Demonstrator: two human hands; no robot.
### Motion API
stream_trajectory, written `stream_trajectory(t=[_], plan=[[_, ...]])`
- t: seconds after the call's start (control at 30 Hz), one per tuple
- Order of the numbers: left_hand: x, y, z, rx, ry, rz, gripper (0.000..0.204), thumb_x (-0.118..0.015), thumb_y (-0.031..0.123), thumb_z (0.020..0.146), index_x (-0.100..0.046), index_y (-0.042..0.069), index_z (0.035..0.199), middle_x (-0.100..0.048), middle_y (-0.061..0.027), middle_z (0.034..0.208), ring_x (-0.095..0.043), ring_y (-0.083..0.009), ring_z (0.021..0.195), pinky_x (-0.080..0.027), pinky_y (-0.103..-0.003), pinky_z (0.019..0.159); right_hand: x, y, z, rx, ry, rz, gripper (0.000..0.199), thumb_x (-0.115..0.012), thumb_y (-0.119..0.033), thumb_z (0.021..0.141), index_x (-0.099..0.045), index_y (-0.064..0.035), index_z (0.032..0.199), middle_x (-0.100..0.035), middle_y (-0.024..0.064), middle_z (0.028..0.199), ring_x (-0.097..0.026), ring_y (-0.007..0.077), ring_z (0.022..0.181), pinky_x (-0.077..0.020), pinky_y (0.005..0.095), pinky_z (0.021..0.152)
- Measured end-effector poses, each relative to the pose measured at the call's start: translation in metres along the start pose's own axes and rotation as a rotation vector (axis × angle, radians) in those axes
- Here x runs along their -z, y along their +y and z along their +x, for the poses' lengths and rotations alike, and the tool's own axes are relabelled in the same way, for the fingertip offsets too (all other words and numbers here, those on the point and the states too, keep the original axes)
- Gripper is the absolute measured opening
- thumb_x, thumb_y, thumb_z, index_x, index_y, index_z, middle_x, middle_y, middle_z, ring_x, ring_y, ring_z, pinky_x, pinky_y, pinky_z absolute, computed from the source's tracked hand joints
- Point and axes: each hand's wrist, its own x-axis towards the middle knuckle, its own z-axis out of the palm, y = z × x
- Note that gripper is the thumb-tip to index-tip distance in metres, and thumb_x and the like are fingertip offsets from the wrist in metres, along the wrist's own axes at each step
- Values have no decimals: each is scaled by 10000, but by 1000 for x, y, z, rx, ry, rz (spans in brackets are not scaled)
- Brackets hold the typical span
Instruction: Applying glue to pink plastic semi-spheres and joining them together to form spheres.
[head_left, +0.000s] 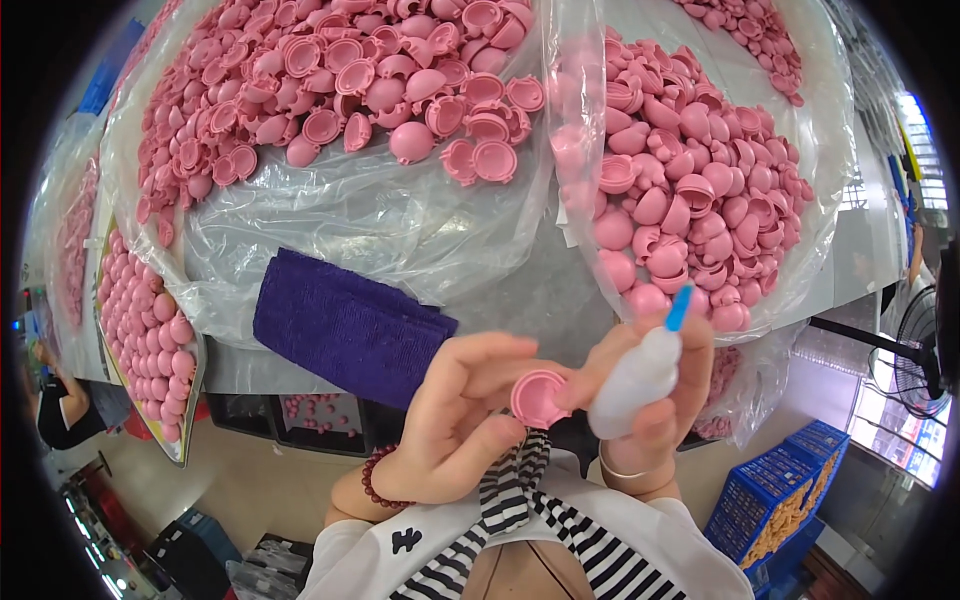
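A small pink plastic half-shell [540, 399] with its hollow side up sits between my two hands. The fingers of my left hand [455, 420] are closed on it from the left. My right hand [660, 400] grips a translucent white squeeze bottle [640, 382] with a blue nozzle tip [680, 307]; the nozzle points up and away from the shell. Fingertips of the right hand also reach the shell's right edge. On the table beyond my left hand lies a folded dark purple cloth [345, 322].
Clear plastic sheeting [370, 225] covers the grey table. Loose pink half-shells [330, 70] are heaped at the far left, with another heap [700, 180] at the right. A tray of pink balls [150, 340] stands at the left edge. Blue crates [775, 490] and a black fan [915, 345] are at right.
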Motion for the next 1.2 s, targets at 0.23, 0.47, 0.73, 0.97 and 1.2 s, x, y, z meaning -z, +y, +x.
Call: stream_trajectory(t=[0.23,0.47,0.73,0.97,1.2], plan=[[18,-1,5,-139,68,600,240,-383,-67,826,-538,-91,1008,-566,-196,1029,-552,-219,983,-464,-266,750,-9,3,-10,-51,-85,37,430,-523,-111,844,-293,84,1150,-551,218,937,-603,220,755,-507,314,657],[18,-4,6,-170,-29,431,435,-645,-23,728,-482,-92,1126,-544,-208,1080,-556,-201,982,-476,-280,809,-31,1,-6,-144,264,-134,596,-553,-450,811,-296,-36,1154,-586,124,592,-531,173,485,-432,248,453],[18,-4,3,-52,-30,-50,448,-548,-142,735,-432,-93,1166,-461,-255,1194,-522,-238,1050,-454,-316,862,16,-2,12,362,6,-258,536,-614,-372,756,-494,-21,1143,-321,8,718,-263,139,666,-207,249,498],[22,-6,1,-119,2,-29,395,-526,-139,757,-424,-95,1136,-442,-279,1202,-505,-255,1078,-433,-335,896,12,-2,12,603,-130,-464,620,-492,-558,796,-532,59,834,-436,44,653,-369,118,497,-233,239,405],[21,-5,2,-118,-40,6,412,-524,-142,756,-410,-92,1148,-432,-290,1204,-495,-266,1091,-431,-340,903,-3,-5,7,556,59,-520,560,-598,-507,729,-639,43,823,-505,31,566,-449,138,424,-331,245,368]])
